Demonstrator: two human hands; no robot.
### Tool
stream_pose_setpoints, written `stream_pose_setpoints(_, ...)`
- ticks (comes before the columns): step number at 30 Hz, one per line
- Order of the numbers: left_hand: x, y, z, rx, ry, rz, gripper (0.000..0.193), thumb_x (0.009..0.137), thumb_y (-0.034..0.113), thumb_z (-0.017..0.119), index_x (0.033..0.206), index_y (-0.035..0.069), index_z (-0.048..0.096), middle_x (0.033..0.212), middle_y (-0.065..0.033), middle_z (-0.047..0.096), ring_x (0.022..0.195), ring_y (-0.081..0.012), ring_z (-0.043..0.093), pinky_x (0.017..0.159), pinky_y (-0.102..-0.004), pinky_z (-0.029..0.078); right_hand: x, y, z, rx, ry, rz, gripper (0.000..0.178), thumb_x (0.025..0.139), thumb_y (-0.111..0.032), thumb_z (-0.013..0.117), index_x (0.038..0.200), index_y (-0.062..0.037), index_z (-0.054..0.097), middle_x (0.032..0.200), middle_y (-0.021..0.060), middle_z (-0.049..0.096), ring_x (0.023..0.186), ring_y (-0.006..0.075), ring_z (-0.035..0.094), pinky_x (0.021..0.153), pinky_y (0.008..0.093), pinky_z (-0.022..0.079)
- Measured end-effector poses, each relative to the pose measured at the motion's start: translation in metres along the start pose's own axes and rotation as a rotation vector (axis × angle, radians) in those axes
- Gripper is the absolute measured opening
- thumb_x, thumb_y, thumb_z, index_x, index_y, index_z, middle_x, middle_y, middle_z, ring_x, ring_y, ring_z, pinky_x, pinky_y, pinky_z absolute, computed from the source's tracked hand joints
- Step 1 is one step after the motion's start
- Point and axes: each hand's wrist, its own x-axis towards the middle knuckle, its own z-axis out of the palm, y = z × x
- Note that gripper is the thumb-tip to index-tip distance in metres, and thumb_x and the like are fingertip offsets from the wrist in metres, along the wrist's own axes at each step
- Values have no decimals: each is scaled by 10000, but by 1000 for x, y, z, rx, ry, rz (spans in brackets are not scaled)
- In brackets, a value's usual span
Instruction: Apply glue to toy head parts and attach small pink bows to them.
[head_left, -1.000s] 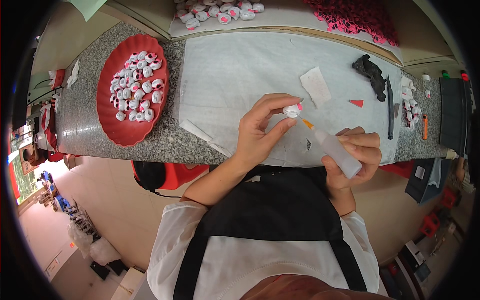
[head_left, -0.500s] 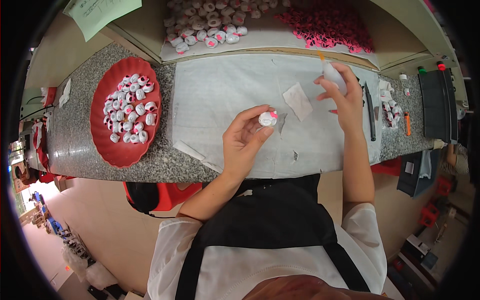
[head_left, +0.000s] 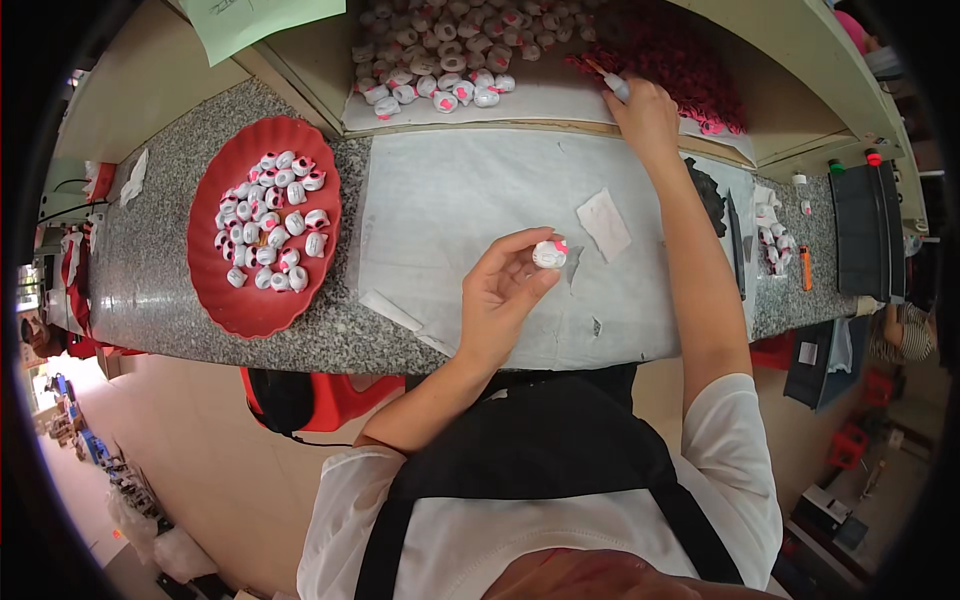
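Between the thumb and fingers of my left hand [head_left: 497,300] is a small round white piece [head_left: 547,256] with a pink patch on top, held above the papered worktop. My right hand [head_left: 650,122] is closed round a small white squeeze bottle [head_left: 618,88] with a thin orange tip. That hand reaches onto the shelf, and the tip lies at the left edge of a heap of small pink pieces [head_left: 705,88]. Left of it on the shelf, many similar white pieces [head_left: 450,62] are piled, some with pink patches.
A red scalloped tray [head_left: 215,285] holding several white-and-pink pieces stands at the left. White paper [head_left: 430,215] covers the middle worktop, with a paper scrap [head_left: 604,225] on it. An orange-handled tool [head_left: 806,268] and a dark bin [head_left: 868,225] are at the right.
My right hand has moved the squeeze bottle forward from above the worktop to the pink heap on the shelf. The left hand keeps its hold on the white piece.
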Motion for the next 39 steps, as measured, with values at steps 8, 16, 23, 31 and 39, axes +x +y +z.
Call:
stream_pose_setpoints(8,0,0,0,-1,-12,4,331,716,-30,542,1032,6,454,977,-86,509,902,-128,478,774,-232,372,3,4,0,-5,26,-14,246,646,-243,620,789,-48,572,713,146,569,672,317,542,595,395,430)
stream_pose_setpoints(16,0,-1,-1,-26,13,-19,341,720,-49,531,1047,-5,445,966,-71,510,897,-120,482,791,-236,379,-12,1,-29,468,-10,65,222,698,-152,587,891,-43,570,767,72,590,658,146,544,626,251,410)
stream_pose_setpoints(23,3,-4,0,11,-10,1,333,725,-28,528,1044,-5,436,980,-110,504,890,-142,491,788,-267,400,-14,12,-26,508,64,16,161,726,-123,555,879,-79,577,713,8,578,588,82,483,575,202,396)
stream_pose_setpoints(31,2,-6,-2,57,10,16,337,727,-31,520,1051,-6,429,978,-111,502,911,-153,489,805,-296,407,-55,-9,-68,996,-60,209,100,688,-44,579,777,-12,548,698,44,572,502,62,435,472,183,359)
stream_pose_setpoints(39,2,-6,2,20,14,-2,348,715,-50,536,1048,-12,441,970,-82,506,896,-127,486,779,-241,387,-141,-24,-77,1371,-183,296,98,651,80,553,716,24,506,755,146,543,547,144,489,508,229,406)
